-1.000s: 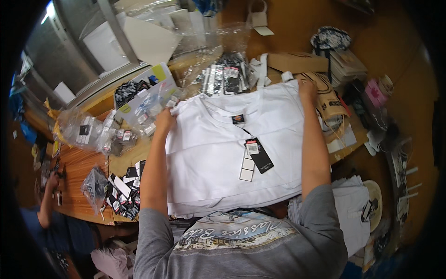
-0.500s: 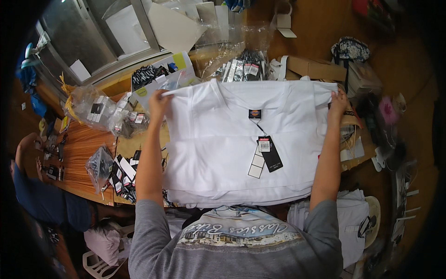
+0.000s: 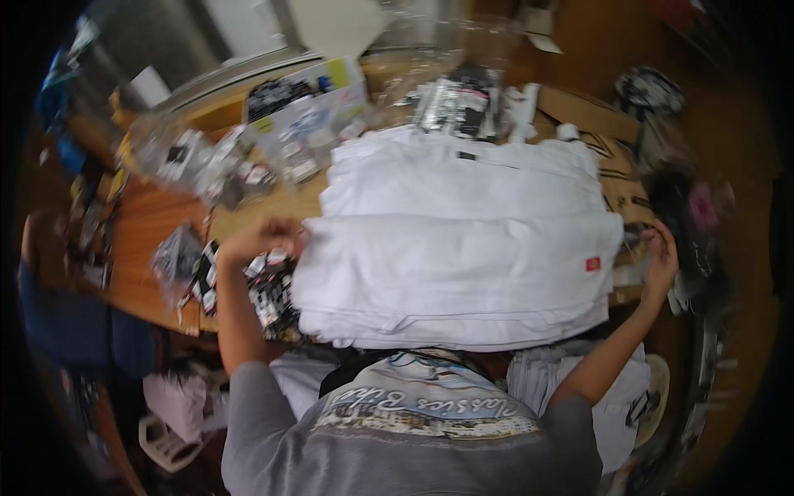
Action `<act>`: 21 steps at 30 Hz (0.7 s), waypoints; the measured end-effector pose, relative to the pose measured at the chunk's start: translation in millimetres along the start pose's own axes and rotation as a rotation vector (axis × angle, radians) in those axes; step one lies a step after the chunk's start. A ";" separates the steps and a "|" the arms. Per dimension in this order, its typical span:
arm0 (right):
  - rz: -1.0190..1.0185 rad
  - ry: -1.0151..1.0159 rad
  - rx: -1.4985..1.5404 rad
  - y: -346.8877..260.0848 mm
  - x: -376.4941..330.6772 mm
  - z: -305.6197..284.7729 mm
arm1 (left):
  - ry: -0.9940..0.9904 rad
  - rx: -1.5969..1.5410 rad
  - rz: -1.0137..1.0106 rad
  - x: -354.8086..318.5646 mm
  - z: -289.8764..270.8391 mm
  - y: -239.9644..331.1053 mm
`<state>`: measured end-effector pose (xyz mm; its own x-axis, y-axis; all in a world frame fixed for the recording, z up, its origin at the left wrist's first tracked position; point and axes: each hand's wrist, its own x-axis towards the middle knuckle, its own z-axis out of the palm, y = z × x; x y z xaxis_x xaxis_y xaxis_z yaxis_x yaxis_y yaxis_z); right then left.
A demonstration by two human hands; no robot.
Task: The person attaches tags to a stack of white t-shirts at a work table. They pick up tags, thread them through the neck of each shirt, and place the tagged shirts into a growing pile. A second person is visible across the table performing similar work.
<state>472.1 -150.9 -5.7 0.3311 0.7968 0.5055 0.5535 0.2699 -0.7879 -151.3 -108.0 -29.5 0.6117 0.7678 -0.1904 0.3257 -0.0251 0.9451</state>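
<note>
White shirts (image 3: 463, 264) lie in a stack in front of me. The front half of the top layer is a flat panel with a small red label (image 3: 592, 264) near its right end. Behind it, more white fabric spreads toward the back, with a dark neck label (image 3: 466, 155) at its far edge. My left hand (image 3: 266, 238) is at the panel's left end, its fingers bent and blurred by motion, so whether they grip the cloth does not show. My right hand (image 3: 662, 252) is just off the panel's right end, fingers apart with nothing in them.
Left of the shirts are a heap of black and white tags (image 3: 271, 293) and clear plastic bags (image 3: 178, 256). An open box (image 3: 351, 87) and packed tags (image 3: 459, 103) stand behind. Brown paper (image 3: 620, 178) lies at right. Another person's blue clothing (image 3: 74, 322) shows at far left.
My hands have let go of the raised shirt's shoulders and come lower and nearer, the right one moving outward. The hanging tags no longer show; the red label now does.
</note>
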 end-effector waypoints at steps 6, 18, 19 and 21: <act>-0.404 -0.469 -0.894 -25.1 -33.7 118.7 | 0.820 0.273 -0.144 4.2 -53.3 -33.1; 0.078 -0.370 -0.891 22.9 79.5 193.0 | 0.688 0.643 -0.083 196.5 25.3 -13.6; -0.006 -0.288 -0.748 26.3 80.0 187.2 | 0.661 0.601 -0.022 197.1 21.3 -10.9; -0.160 -0.125 -0.466 37.7 75.2 171.2 | 0.680 0.540 0.166 190.0 23.0 6.5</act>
<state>387.1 11.7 -57.6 0.1362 0.8313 0.5388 0.8816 0.1464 -0.4486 -16.4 23.0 -65.6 0.1764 0.9376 0.2997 0.6722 -0.3372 0.6592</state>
